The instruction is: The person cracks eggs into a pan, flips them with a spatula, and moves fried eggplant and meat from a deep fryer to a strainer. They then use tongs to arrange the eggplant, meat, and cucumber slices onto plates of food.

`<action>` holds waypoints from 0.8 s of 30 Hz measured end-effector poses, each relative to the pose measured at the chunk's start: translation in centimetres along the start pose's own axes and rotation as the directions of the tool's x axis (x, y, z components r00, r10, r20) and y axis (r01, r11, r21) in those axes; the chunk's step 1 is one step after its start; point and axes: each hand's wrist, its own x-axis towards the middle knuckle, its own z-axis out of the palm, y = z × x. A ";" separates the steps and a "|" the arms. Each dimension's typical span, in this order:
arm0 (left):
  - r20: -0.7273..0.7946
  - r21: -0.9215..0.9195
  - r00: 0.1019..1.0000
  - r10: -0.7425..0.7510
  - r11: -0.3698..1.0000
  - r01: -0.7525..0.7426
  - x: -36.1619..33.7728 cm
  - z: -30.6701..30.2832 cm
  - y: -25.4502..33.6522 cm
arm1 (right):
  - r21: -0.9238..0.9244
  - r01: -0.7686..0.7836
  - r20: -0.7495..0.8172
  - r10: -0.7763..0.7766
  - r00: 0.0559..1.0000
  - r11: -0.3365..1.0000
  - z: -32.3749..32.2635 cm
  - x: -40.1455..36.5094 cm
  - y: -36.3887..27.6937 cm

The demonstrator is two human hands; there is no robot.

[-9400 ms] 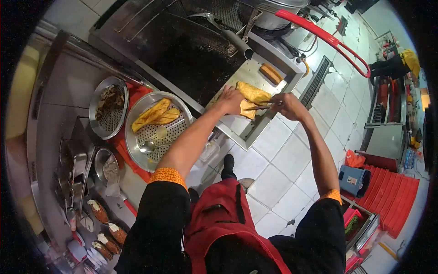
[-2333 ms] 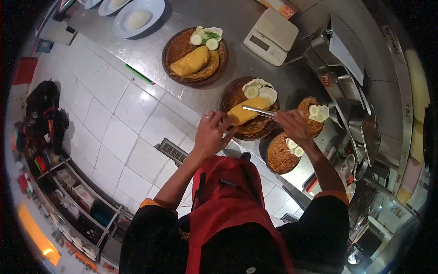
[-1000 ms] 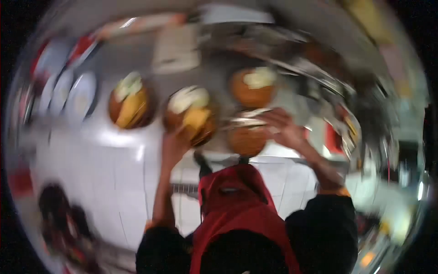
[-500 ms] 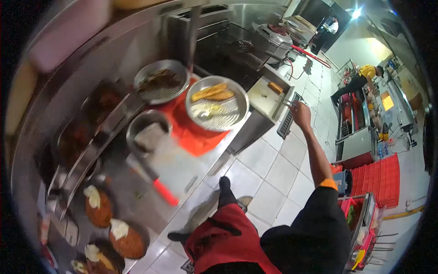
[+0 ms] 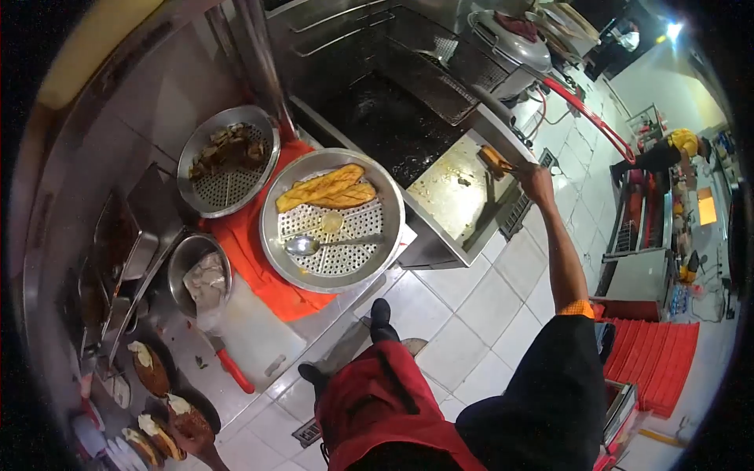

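Note:
My right hand [image 5: 538, 186] is closed on a pair of metal tongs [image 5: 510, 167], mostly hidden by the fingers. The tongs' tips are at a browned piece of food [image 5: 494, 161] on the greasy metal tray [image 5: 449, 188] beside the fryer. My left hand [image 5: 194, 441] shows at the lower left, over the reddish, sauce-covered food portions [image 5: 151, 372] topped with white cream; its fingers blend into them. Nearer the middle, a perforated metal pan [image 5: 271, 231] holds two golden fried pieces [image 5: 326, 188] and a spoon [image 5: 305, 245].
The dark fryer [image 5: 377, 118] has a wire basket [image 5: 463, 86]. Another perforated pan [image 5: 206, 206] holds dark pieces. A bowl [image 5: 179, 259], an orange cloth [image 5: 255, 263], a cutting board [image 5: 263, 334] and a red-handled knife [image 5: 234, 370] lie on the counter. A person [image 5: 671, 149] stands far right.
My right hand has brought the tongs to the browned piece on the tray. My left hand has come into view at the lower left. The camera view has shifted.

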 end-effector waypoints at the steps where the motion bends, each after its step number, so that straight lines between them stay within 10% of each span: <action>1: 0.008 0.158 0.999 0.040 0.987 -0.041 0.0 -0.3 0.3 | -0.051 -0.024 0.018 0.025 1.000 0.998 1.3 0.5 1.6; 8: 0.232 0.825 0.941 0.245 0.464 -0.324 -1.8 -6.5 3.1 | -0.298 0.090 -0.046 -0.109 0.993 0.950 0.1 -3.7 3.8; 9: 0.166 0.950 0.956 0.243 0.219 -0.221 -2.8 -5.0 5.0 | -0.089 0.038 0.012 -0.037 0.999 0.995 -2.8 -5.8 1.5; 11: 0.249 0.888 0.890 0.382 0.277 -0.367 -2.0 -11.7 4.6 | 0.536 -0.073 0.128 0.005 0.992 0.841 -3.1 -8.6 6.6; 14: 0.191 0.972 0.841 0.507 0.020 -0.232 -1.7 -17.0 8.7 | 0.528 -0.109 0.267 -0.043 0.963 0.842 -14.8 -13.7 -22.3; 18: -0.085 0.982 0.829 0.553 0.190 -0.026 0.7 -23.1 11.9 | 0.758 -0.088 0.464 -0.440 0.769 0.646 -15.6 -21.5 -51.1; 19: -0.098 0.972 0.837 0.539 0.232 -0.035 1.4 -24.7 12.4 | 0.612 0.241 0.369 -0.541 0.756 0.754 -13.8 -23.7 -59.0; 21: -0.100 0.955 0.844 0.528 0.288 -0.067 2.2 -26.9 12.5 | 0.792 0.454 0.095 -0.816 0.571 0.409 -11.5 -28.4 -73.7; 22: -0.091 0.950 0.841 0.533 0.300 -0.088 2.7 -27.6 12.4 | 0.706 0.545 0.172 -0.857 0.486 0.452 -12.2 -30.5 -80.7; 24: -0.100 0.944 0.849 0.519 0.320 -0.084 4.1 -29.2 12.7 | 0.589 0.803 -0.311 -0.942 0.123 -0.090 -10.3 -33.9 -92.5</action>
